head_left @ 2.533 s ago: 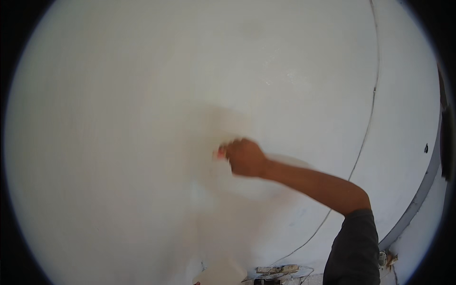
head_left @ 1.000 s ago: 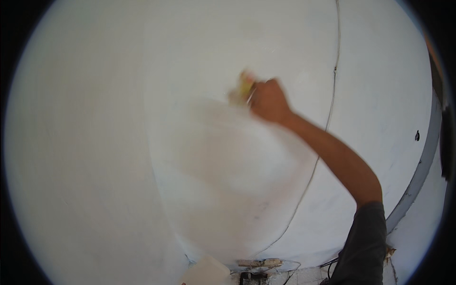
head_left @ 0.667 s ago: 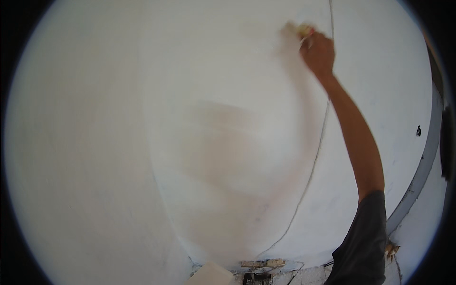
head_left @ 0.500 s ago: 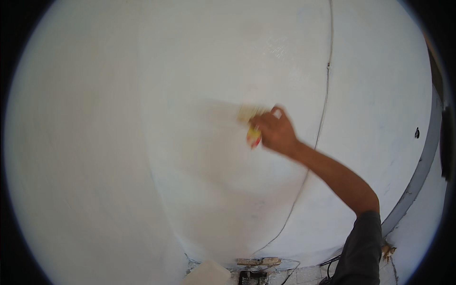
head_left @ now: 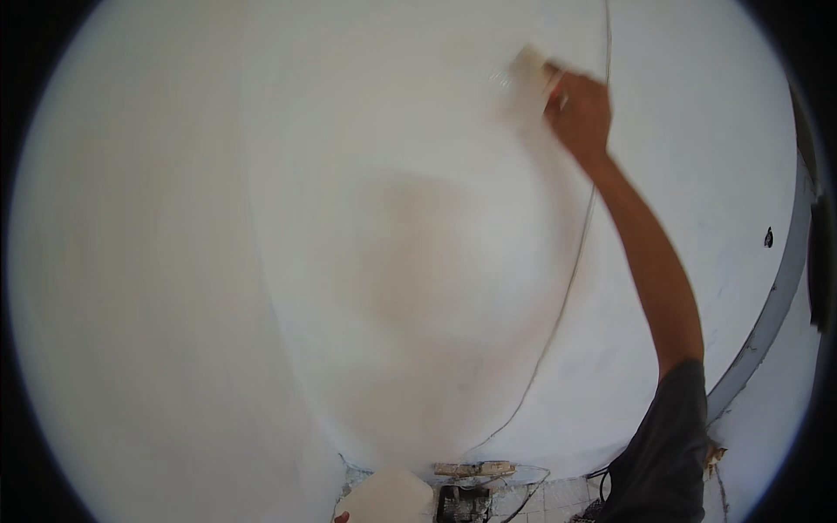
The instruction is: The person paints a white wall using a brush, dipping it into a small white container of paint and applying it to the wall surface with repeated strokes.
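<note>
My right hand (head_left: 580,109) is raised high against the white wall (head_left: 366,113), closed round a paintbrush (head_left: 529,63). The brush's pale, wide bristles point up and left, close to or on the wall beside a small wet, shiny patch (head_left: 499,77). The fingers cover most of its handle. At the bottom edge, a bit of my left hand (head_left: 342,518) shows, its fingers at the left side of a pale off-white container (head_left: 388,497). The rest of that hand is out of view, and so are the container's contents.
A thin cable (head_left: 571,279) runs down the wall, passing behind my right forearm. Near the wall's foot lie a paint-stained wooden piece (head_left: 475,469), a dark box-like object (head_left: 464,504) and black cords on a tiled floor (head_left: 558,497). A small black fixture (head_left: 768,237) sits at the right.
My right hand has swept the brush up and to the right, from mid-wall to the shiny patch. The pale container has risen slightly, and fingers now show at its side.
</note>
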{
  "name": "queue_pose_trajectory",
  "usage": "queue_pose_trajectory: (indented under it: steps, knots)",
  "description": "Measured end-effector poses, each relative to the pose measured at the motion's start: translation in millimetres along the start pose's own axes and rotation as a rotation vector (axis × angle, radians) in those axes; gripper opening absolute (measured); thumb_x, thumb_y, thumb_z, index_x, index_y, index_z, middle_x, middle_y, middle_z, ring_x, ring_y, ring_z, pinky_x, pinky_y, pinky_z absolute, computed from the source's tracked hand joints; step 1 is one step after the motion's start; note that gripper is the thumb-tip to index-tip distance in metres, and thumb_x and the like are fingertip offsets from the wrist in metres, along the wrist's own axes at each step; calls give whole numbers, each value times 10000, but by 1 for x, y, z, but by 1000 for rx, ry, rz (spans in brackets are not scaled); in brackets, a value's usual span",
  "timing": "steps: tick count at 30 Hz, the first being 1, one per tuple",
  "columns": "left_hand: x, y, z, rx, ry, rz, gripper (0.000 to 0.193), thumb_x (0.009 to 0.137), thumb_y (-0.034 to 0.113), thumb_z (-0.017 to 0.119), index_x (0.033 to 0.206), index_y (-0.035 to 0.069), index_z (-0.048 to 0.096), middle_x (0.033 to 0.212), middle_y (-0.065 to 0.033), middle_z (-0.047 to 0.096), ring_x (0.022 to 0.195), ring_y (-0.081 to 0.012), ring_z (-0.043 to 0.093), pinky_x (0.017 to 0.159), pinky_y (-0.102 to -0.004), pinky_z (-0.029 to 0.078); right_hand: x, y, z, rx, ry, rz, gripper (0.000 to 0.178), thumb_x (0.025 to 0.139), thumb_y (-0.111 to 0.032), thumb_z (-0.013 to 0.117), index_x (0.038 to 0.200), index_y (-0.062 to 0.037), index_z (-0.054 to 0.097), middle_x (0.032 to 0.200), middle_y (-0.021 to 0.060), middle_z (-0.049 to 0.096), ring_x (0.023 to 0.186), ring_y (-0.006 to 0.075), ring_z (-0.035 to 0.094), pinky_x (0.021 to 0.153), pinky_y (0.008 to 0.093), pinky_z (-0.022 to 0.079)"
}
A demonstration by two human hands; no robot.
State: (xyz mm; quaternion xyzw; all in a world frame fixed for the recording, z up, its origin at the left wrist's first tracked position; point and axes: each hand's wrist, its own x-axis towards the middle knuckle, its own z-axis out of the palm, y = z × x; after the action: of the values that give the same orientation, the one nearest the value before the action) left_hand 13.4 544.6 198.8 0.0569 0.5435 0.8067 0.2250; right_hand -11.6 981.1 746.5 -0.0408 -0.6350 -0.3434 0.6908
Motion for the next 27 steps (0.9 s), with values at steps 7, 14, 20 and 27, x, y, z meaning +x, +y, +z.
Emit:
queue_pose_trajectory:
  steps: [7,14,20,27]
  knots:
    - [-16,-17,95,-569,-56,-339,765,589,255,779,1246,40,452,1213,-171,542,1101,-301,538,901,-491,443,-232,-75,-117,770,-492,144,451,556,-30,664,994,-105,589,1003,31,635,782,229,550,738,380,370]
    - [55,20,8,-532,-167,-520,755,826,567,372,1377,51,341,1327,-144,478,1179,-354,490,981,-512,404,-262,-280,-233,1105,-874,970,158,723,-27,669,874,-49,630,903,71,656,783,191,632,726,321,490]
    - [57,77,-184,-549,-220,-435,761,803,515,396,1368,13,308,1285,-213,475,1146,-358,512,964,-486,424,-220,-496,-246,1343,-1206,458,300,646,-28,661,926,-129,625,945,1,649,811,200,576,814,350,378]
    - [82,76,-365,-545,-233,-484,754,821,516,433,1372,20,298,1281,-207,474,1134,-345,521,954,-465,439,-201,-685,-250,1319,-1358,245,240,638,-25,631,860,-108,598,869,21,627,845,227,578,808,372,381]
